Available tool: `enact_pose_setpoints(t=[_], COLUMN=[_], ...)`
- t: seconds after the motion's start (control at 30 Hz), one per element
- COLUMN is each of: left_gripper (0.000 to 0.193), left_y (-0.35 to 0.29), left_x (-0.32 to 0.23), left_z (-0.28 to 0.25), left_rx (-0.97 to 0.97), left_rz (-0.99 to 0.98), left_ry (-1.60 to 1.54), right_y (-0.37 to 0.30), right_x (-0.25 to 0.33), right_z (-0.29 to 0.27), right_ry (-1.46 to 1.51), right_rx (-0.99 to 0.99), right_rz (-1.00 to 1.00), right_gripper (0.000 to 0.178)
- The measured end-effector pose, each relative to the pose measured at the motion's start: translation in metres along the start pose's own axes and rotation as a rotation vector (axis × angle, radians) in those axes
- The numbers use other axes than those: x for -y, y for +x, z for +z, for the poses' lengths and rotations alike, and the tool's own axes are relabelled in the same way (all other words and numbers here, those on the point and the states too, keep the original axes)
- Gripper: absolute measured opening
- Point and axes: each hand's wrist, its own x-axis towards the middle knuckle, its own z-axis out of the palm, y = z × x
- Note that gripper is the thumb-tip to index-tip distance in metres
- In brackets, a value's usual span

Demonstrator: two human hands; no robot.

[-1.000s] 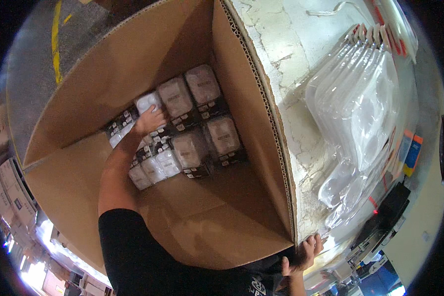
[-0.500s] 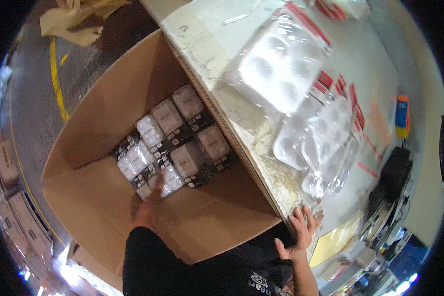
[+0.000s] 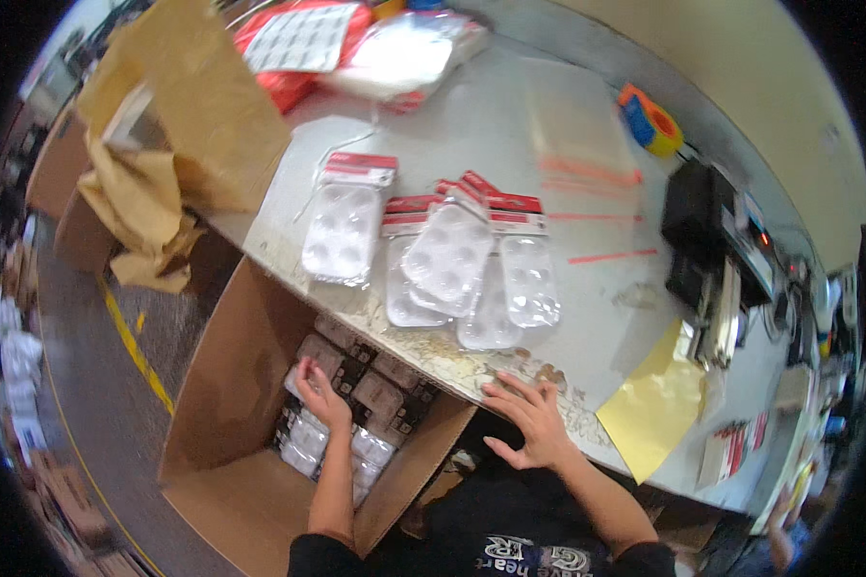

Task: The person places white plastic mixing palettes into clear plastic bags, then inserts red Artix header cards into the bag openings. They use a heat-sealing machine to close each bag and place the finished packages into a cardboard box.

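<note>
My left hand (image 3: 319, 396) is down inside the cardboard box (image 3: 223, 365), fingers spread flat on top of the packed blister packs (image 3: 375, 399). It presses rather than closes on anything, so nothing is gripped. My right hand (image 3: 531, 423) lies open, palm down, on the worn edge of the worktable (image 3: 587, 125), holding nothing, bracing me as I lean.

Risks as I judge them: the packs in the box sit in tight rows, and a push from the flat hand could tip one out of line or crush a thin plastic bubble. The near box flap at five o'clock of that hand is loose and could fold inward onto my forearm. My weight rests on the table lip, where the surface is chipped, so the palm could slip.

Around: at twelve o'clock of the right hand lies a loose fan of clear tray packs with red headers (image 3: 457, 260), overlapping and near the table edge above the box, easy to knock in. A yellow sheet (image 3: 656, 404) sits at three o'clock, crumpled brown paper (image 3: 149, 207) at ten o'clock of the box.
</note>
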Motion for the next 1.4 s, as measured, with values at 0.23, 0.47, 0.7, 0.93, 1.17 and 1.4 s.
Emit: enact_pose_setpoints(t=[0.23, 0.47, 0.7, 0.93, 1.17, 1.4], left_gripper=[0.04, 0.095, 0.111, 0.107, 0.058, 0.096], left_y=[0.056, 0.089, 0.051, 0.002, -0.029, -0.029], left_x=[-0.228, -0.255, -0.257, -0.232, -0.23, -0.283], left_z=[0.099, 0.177, 0.152, 0.135, 0.124, 0.102], left_rx=[0.447, 0.694, 0.652, 0.469, 0.909, 0.987], left_rz=[0.691, 0.225, 0.02, -0.055, -0.571, -0.279], left_ry=[0.206, 0.86, 0.943, 0.5, -0.469, -0.841], right_y=[-0.011, 0.062, 0.104, 0.075, 0.057, 0.032], right_x=[-0.005, -0.047, -0.082, -0.063, -0.046, -0.029], right_z=[0.001, -0.03, -0.027, -0.016, -0.03, -0.061], right_ry=[0.339, 0.154, 0.136, 0.136, 0.814, 0.954], right_rx=[-0.272, -0.661, -0.121, -0.285, -0.315, -0.43], right_rz=[0.098, 0.464, 0.823, 0.696, 0.619, 0.448], right_gripper=[0.035, 0.038, 0.072, 0.077, 0.072, 0.074])
